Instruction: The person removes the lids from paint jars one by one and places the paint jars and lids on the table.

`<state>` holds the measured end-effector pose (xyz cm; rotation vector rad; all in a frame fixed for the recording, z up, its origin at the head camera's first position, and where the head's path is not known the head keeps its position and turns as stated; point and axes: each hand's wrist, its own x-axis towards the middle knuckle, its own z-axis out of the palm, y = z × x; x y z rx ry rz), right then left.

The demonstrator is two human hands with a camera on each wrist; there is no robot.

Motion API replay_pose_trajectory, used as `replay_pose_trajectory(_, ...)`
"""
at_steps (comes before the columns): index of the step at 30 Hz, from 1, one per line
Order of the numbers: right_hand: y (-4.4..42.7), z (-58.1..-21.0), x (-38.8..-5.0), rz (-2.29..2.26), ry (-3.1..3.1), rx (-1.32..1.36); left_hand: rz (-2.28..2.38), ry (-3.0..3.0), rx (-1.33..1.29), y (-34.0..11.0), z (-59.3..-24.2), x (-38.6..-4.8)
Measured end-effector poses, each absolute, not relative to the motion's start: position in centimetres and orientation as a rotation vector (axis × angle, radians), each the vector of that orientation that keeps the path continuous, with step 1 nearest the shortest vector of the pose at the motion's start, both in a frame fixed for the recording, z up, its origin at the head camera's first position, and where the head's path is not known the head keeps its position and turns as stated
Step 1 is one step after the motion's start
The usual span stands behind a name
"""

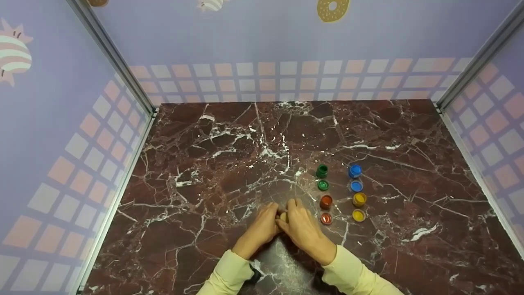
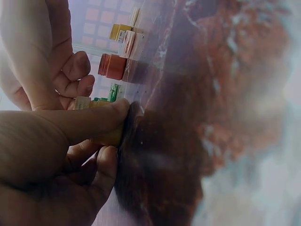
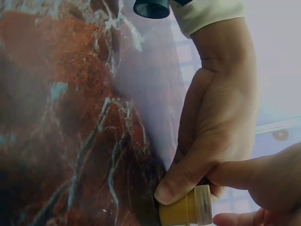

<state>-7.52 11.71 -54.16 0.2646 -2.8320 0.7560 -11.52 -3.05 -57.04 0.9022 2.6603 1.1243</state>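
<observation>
A small yellow paint jar (image 3: 178,213) with a clear, ridged lid (image 3: 203,203) stands on the table. My left hand (image 1: 263,224) grips its body, thumb on the near side and fingers behind, as the left wrist view also shows. Close beside the lid is my right hand (image 1: 303,228), its fingers bent and spread apart around that end. No firm pinch by the right hand is visible, and its thumb tip is partly hidden behind the left hand. From above, the hands cover most of the jar.
Right of the hands stand uncapped paint jars: green (image 1: 322,171), blue (image 1: 355,171), orange-red (image 1: 326,201) and yellow (image 1: 360,199). Each has its lid in front, such as the green lid (image 1: 323,185) and blue lid (image 1: 357,186). Patterned panels (image 1: 266,82) enclose the marbled table (image 1: 196,164).
</observation>
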Motion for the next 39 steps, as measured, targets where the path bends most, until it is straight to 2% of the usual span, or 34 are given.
replay_pose_trajectory(23, 12.2, -54.5, -7.3, 0.718, -2.728, 0.466, 1.144, 2.664, 0.882, -3.0, -57.2, -11.4)
replay_pose_trajectory(39, 13.0, -54.9, -7.1, 0.815, -2.671, 0.592, 1.139, 2.717, 0.993, -3.1, -57.4, -11.4)
